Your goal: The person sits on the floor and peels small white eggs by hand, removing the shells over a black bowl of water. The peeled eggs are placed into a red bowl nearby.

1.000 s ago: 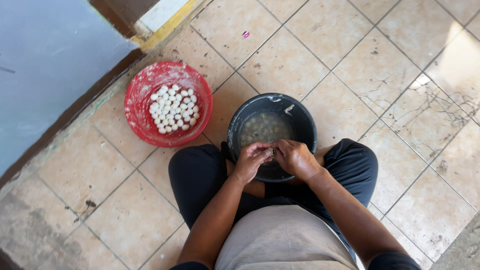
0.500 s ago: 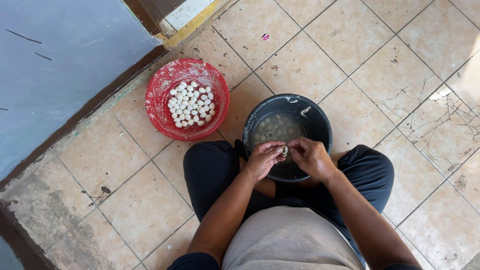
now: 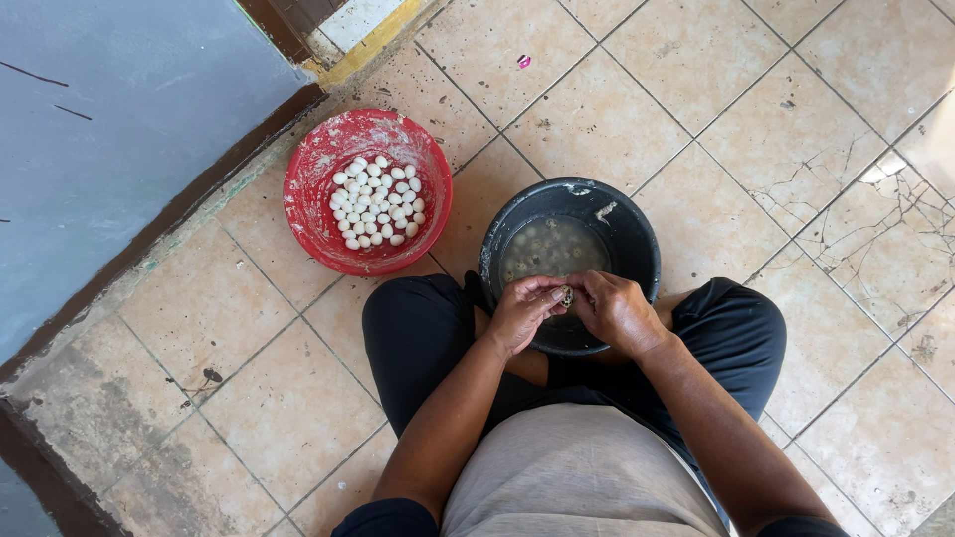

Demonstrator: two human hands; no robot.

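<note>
I sit on a tiled floor with a black bucket between my knees. It holds murky water with several small round eggs in it. My left hand and my right hand meet over the bucket's near rim. Together their fingertips pinch one small speckled egg. To the left stands a red bowl with several small white peeled eggs piled in its middle.
A blue-grey wall with a dark brown skirting runs diagonally along the left. A yellow-edged step lies at the top. The beige floor tiles are cracked at the right. A small pink scrap lies on a far tile.
The view has shifted, so bowl and bucket sit further right in frame. My hands stay together over the bucket's rim, and the small egg between the fingertips shows more plainly now.
</note>
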